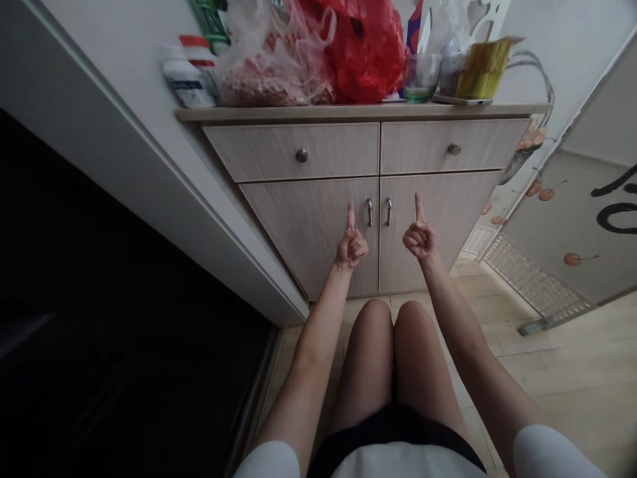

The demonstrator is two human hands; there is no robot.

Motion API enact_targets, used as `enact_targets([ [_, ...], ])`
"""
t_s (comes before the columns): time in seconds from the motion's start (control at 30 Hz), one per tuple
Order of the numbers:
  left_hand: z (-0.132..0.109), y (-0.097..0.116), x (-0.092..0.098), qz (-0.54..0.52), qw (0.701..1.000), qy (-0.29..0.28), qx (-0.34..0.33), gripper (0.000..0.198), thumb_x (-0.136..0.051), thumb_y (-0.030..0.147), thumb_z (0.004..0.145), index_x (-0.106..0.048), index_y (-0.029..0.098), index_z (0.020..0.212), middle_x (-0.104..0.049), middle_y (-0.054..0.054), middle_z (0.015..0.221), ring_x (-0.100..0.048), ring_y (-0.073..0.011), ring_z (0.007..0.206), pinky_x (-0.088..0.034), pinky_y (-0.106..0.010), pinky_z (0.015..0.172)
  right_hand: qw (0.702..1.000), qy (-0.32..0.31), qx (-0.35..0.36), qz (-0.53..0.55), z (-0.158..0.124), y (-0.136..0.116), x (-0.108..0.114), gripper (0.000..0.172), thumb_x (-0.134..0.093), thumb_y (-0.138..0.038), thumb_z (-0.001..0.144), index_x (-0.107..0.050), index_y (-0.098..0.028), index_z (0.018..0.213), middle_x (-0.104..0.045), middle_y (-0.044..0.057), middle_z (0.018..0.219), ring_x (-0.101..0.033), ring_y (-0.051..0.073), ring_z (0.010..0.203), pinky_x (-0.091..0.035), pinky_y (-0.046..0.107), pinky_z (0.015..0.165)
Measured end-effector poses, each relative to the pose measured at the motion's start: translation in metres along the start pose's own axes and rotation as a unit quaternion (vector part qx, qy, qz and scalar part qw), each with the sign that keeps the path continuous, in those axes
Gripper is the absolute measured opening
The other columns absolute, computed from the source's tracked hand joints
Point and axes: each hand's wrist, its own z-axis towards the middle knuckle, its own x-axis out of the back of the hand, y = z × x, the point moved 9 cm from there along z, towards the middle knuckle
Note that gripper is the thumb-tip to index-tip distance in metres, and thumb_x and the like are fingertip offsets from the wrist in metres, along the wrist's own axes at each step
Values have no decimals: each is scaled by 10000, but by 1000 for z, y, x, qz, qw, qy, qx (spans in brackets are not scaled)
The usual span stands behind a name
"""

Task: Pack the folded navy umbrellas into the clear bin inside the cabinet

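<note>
Both arms reach forward over my knees toward a pale wood-grain cabinet (308, 232). My left hand (352, 247) has its index finger pointing up and the other fingers curled in, with nothing seen in them. It is in front of the left door, nearest the left door handle (369, 212). Mirroring it, my right hand (419, 238) also raises the index finger over curled fingers and appears to hold nothing. Close to it is the right door handle (389, 212). Both doors are closed, and neither hand is on a handle.
Two closed drawers with round knobs, one on the left (301, 155) and one on the right (454, 149), sit above the doors. On top stand white bottles (188, 83), a clear plastic bag (269, 73), a red bag (368, 60) and a glass (421, 78). A cherry-patterned panel (562, 226) stands at right.
</note>
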Motion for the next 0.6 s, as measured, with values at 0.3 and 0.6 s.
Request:
enact_targets([
  [0.3, 1, 2, 4, 63, 997, 45, -12, 366, -467, 238, 979, -626, 358, 1285, 35, 121, 524, 80, -62, 374, -51, -123, 313, 1000, -5, -7, -24, 3, 1, -1, 611, -587, -522, 876, -429, -448, 1461, -97, -190, 349, 27, 87, 365, -74, 226, 433],
  [0.6, 3, -3, -1, 45, 999, 17, -8, 422, -414, 176, 974, -611, 354, 1302, 19, 123, 492, 105, -71, 381, -13, -140, 314, 999, -35, -4, 34, 4, 4, -6, 646, -618, -354, 849, -431, -428, 1463, -75, -195, 369, 48, 69, 368, -37, 234, 439],
])
